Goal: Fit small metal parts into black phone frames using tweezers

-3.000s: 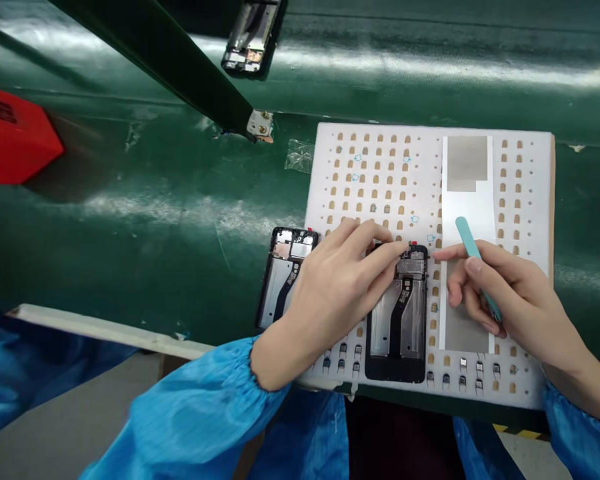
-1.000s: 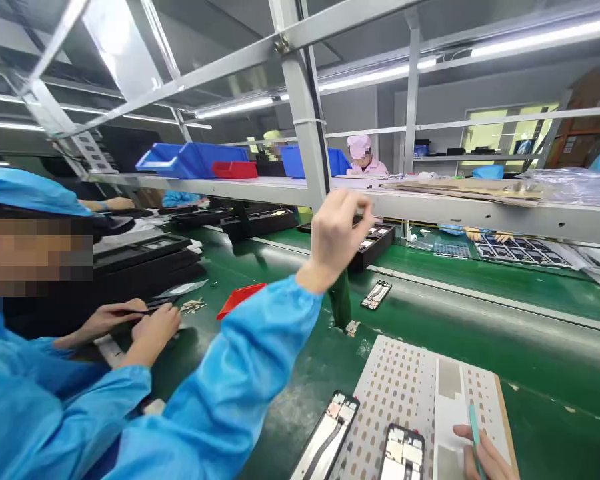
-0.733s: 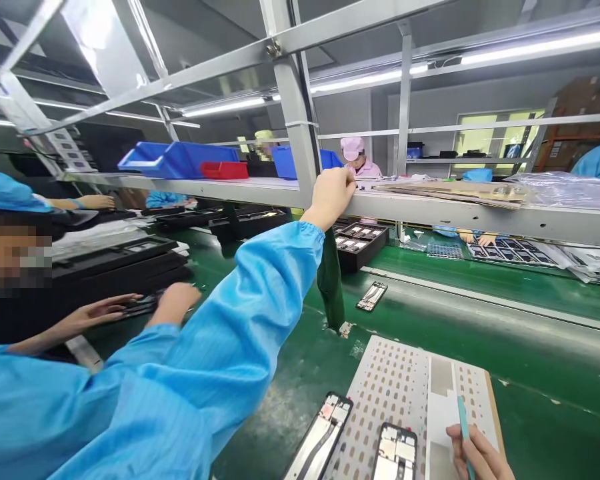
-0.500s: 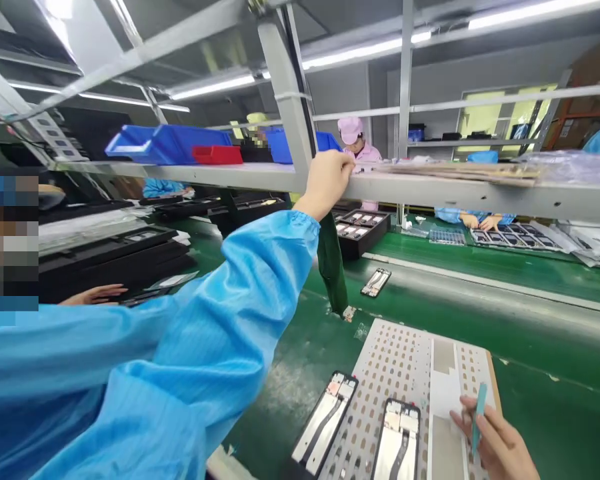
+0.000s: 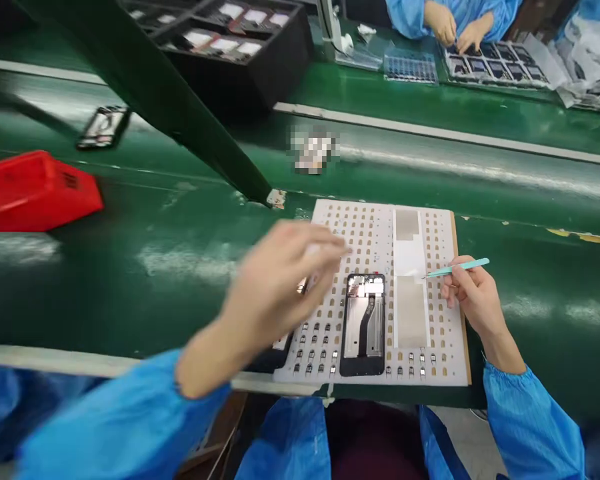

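Pale teal tweezers (image 5: 463, 267) are gripped in my right hand (image 5: 475, 300), their tips over a white sheet with grey-beige strips (image 5: 411, 310). That sheet lies on a pale board (image 5: 363, 223) with rows of small slots, some holding tiny metal parts near the front. A phone frame (image 5: 365, 327) lies on the board, its black ribbon cable and silver inside facing up. My left hand (image 5: 280, 287) hovers over the board's left side, smeared by motion, so anything between its fingertips cannot be made out. Beneath it, a second phone frame (image 5: 273, 357) is mostly hidden.
A red bin (image 5: 40, 193) sits at the left on the green bench. A green post (image 5: 190, 127) slants down behind the board. Beyond are a phone frame (image 5: 104, 127), a black box of parts (image 5: 260, 73), and a co-worker's hands (image 5: 453, 30) at a tray (image 5: 497, 63).
My left hand has come down from the overhead shelf to the board. The view has tilted down, and a red bin now shows at the left. The tweezers stay in my right hand.
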